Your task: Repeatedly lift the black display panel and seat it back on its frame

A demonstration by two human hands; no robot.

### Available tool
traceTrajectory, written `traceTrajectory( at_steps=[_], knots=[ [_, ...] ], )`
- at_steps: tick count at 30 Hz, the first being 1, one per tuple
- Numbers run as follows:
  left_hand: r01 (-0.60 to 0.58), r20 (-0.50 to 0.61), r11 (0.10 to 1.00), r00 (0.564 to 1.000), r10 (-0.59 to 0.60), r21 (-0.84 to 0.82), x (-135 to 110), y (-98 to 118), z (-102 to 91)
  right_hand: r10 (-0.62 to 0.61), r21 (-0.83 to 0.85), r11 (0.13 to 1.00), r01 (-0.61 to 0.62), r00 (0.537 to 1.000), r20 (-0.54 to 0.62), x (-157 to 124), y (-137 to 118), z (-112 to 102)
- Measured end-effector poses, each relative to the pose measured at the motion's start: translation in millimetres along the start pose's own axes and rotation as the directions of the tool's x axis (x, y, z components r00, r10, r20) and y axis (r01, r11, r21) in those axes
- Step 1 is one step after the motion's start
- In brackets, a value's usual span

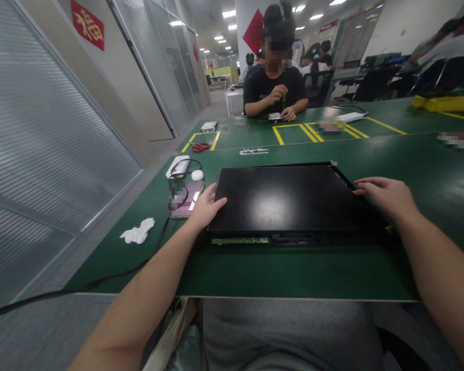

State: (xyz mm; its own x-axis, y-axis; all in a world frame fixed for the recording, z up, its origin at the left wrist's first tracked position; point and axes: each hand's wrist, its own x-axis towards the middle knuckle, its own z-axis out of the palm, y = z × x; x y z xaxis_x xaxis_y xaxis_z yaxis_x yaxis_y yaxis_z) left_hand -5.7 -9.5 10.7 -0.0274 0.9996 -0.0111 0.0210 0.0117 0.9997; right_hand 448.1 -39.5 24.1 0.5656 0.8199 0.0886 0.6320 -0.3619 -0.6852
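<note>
A black flat screen panel [286,198] lies in a thin black frame [294,165] before me, with a green circuit strip [239,241] showing along its near edge. My left hand [209,206] is closed on the panel's left edge, thumb over the top; its other fingers are partly hidden beside the edge. At the right edge, my right hand [386,196] has its fingertips close together in a pinch on the rim. What lies beneath the panel is hidden.
On the green table [294,278], left of the panel, are a phone [191,198], a white earbud case [197,175], a cabled white block [178,167] and crumpled tissue [138,232]. Red scissors [200,147] lie farther back. A person [275,85] sits opposite, handling a small device.
</note>
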Motion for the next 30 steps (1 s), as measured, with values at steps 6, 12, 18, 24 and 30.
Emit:
traceTrajectory(
  at_steps=[6,12,18,24,30],
  knots=[
    [-0.038,0.070,0.999,0.997,0.036,0.018,1.0,-3.1,-4.1,-0.039,-0.026,0.999,0.039,0.999,-0.004,3.1,4.2,0.6],
    [-0.118,0.082,0.983,0.991,0.107,0.141,8.6,-15.6,-10.4,-0.087,-0.106,0.991,0.086,0.996,-0.003,4.8,4.9,0.3],
    [-0.179,0.115,0.952,0.981,0.154,0.249,12.5,-18.7,-11.9,-0.169,-0.225,0.961,0.162,0.986,-0.011,12.3,11.1,3.9],
    [-0.194,0.105,0.823,0.981,0.163,0.534,4.3,-7.4,-7.3,-0.160,-0.272,0.950,0.154,0.987,-0.002,13.5,12.3,4.3],
    [-0.189,0.103,0.712,0.981,0.163,0.676,-0.5,0.9,-3.6,-0.192,-0.345,0.923,0.174,0.981,-0.021,16.3,16.2,7.6]
  ],
)
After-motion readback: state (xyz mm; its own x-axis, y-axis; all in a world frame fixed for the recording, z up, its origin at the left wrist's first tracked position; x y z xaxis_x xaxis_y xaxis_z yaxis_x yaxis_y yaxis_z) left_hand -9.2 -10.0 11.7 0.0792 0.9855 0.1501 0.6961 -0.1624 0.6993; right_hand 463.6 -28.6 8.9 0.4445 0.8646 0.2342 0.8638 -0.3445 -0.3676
